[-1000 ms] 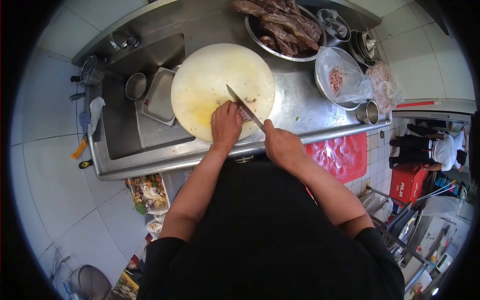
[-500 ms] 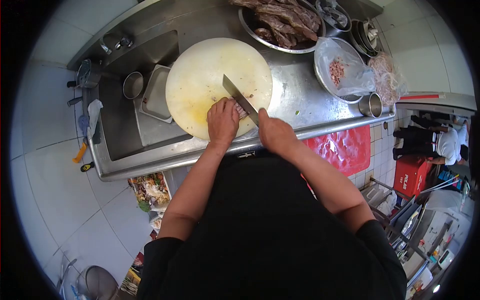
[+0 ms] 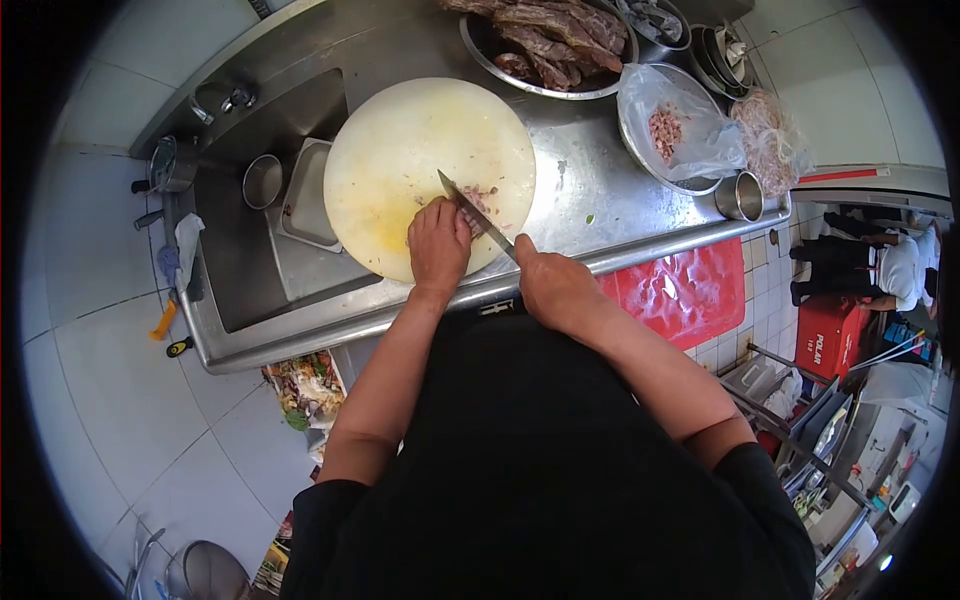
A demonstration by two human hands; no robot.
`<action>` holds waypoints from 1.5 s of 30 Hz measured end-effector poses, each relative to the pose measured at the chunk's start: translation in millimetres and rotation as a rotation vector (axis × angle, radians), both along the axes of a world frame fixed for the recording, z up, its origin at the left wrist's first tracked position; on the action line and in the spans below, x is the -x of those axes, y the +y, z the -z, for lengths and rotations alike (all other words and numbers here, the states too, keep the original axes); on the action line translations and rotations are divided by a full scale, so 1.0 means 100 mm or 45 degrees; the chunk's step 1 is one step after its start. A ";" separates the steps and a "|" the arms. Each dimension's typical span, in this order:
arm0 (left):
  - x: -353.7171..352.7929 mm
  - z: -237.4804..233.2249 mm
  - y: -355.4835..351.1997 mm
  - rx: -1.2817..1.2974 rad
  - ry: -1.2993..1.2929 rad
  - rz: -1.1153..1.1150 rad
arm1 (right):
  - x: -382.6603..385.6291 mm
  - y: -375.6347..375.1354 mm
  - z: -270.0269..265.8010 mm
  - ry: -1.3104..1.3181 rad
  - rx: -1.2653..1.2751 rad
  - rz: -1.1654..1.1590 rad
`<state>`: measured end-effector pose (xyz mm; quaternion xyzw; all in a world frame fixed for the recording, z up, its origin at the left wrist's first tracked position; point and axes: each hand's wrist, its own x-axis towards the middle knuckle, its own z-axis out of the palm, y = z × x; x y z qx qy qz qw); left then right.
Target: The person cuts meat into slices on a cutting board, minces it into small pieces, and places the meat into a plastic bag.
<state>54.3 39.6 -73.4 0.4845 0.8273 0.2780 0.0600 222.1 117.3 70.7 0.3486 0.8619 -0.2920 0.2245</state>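
Note:
A round pale cutting board (image 3: 400, 150) lies on the steel counter (image 3: 590, 190). My left hand (image 3: 438, 245) presses down on a small piece of meat (image 3: 478, 203) near the board's front edge. My right hand (image 3: 552, 285) grips the handle of a cleaver (image 3: 474, 213), whose blade rests edge-down on the meat right beside my left fingers. Small chopped bits lie on the board by the blade.
A big steel bowl of dark meat strips (image 3: 545, 40) stands behind the board. A bag-lined bowl with chopped meat (image 3: 672, 130), a steel cup (image 3: 740, 197) and a bag of noodles (image 3: 768, 140) sit right. A sink (image 3: 260, 230) holds a tray and cup. Another person (image 3: 880, 275) crouches far right.
The cleaver blade, seen broadside half a second ago, now stands edge-on against the meat. My hands stay in nearly the same spot on the board.

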 end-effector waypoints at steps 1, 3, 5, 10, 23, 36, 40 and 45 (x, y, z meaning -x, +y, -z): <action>0.00 0.00 -0.01 -0.013 -0.002 -0.004 | 0.00 -0.01 0.12 0.078 -0.023 0.011; 0.00 -0.01 -0.01 -0.016 -0.005 -0.011 | 0.06 0.02 0.22 0.160 -0.054 0.015; 0.01 -0.04 0.01 -0.028 0.002 -0.004 | 0.20 0.07 0.22 0.055 -0.019 0.001; -0.01 -0.03 -0.01 -0.163 0.010 -0.022 | 0.36 0.28 0.28 0.179 -0.089 0.005; 0.00 -0.02 -0.04 0.025 -0.036 0.014 | -0.11 -0.05 -0.07 0.110 0.007 -0.005; 0.06 -0.06 -0.07 -0.025 -0.066 0.040 | 0.35 0.24 0.26 0.189 -0.043 -0.015; 0.08 -0.06 -0.12 -0.131 -0.130 0.098 | 0.11 0.10 0.06 0.234 -0.067 0.003; 0.06 -0.01 -0.09 -0.054 -0.019 0.093 | -0.10 -0.04 -0.10 0.142 -0.010 -0.002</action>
